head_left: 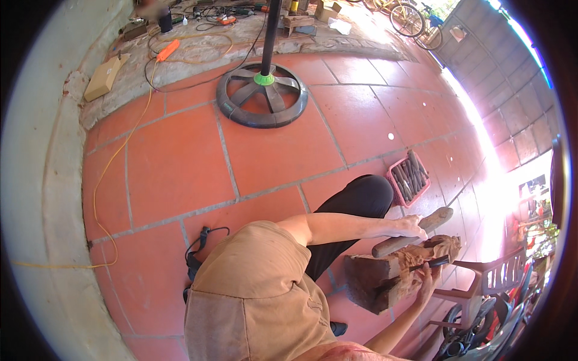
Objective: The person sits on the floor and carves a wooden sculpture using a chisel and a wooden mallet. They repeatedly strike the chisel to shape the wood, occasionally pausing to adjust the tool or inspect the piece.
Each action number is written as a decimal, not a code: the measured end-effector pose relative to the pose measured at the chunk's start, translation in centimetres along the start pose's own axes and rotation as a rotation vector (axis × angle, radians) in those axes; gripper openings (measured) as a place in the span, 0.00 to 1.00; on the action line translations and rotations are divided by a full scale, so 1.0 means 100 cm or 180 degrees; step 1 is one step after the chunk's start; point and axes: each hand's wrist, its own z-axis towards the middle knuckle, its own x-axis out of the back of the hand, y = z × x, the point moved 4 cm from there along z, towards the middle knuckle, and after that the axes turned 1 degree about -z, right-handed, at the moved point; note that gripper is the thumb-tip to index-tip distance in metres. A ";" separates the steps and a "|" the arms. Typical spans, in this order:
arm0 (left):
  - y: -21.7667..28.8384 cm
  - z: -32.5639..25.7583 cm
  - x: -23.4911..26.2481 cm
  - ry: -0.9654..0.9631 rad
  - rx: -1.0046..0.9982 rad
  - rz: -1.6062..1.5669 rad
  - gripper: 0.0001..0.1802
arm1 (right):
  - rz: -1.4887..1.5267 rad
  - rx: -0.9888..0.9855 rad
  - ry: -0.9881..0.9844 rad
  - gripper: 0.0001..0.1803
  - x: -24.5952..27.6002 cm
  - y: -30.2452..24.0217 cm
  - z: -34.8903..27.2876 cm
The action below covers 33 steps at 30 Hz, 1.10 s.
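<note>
The left hand [411,227] is wrapped tight around a wooden mallet [415,231], whose head lies just above the carved wood block [397,271]. Below that grip, the right hand [428,278] clamps a dark chisel [430,263] against the block's carved top. Above the mallet sits a pink basket [394,186] of tools; far up-left lies a flat tan cardboard box [105,77].
</note>
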 end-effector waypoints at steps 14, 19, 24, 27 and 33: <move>0.014 -0.014 0.002 -0.0242 0.0355 -0.0063 0.30 | 0.0640 0.0224 -0.0079 0.21 -0.011 0.002 -0.007; 0.003 -0.003 0.005 -0.0099 0.0754 -0.0003 0.26 | 0.0837 0.0184 0.0052 0.19 0.001 0.003 -0.004; -0.002 0.005 0.000 -0.0191 0.0714 -0.0135 0.30 | 0.0877 0.0001 0.0151 0.24 0.014 -0.001 -0.012; 0.000 0.003 -0.006 -0.0219 0.0876 -0.0106 0.31 | 0.0731 0.0024 0.0189 0.26 0.017 0.007 -0.011; 0.001 0.007 -0.008 -0.0200 0.0832 0.0095 0.34 | 0.1022 -0.0119 -0.0213 0.26 -0.005 0.013 -0.002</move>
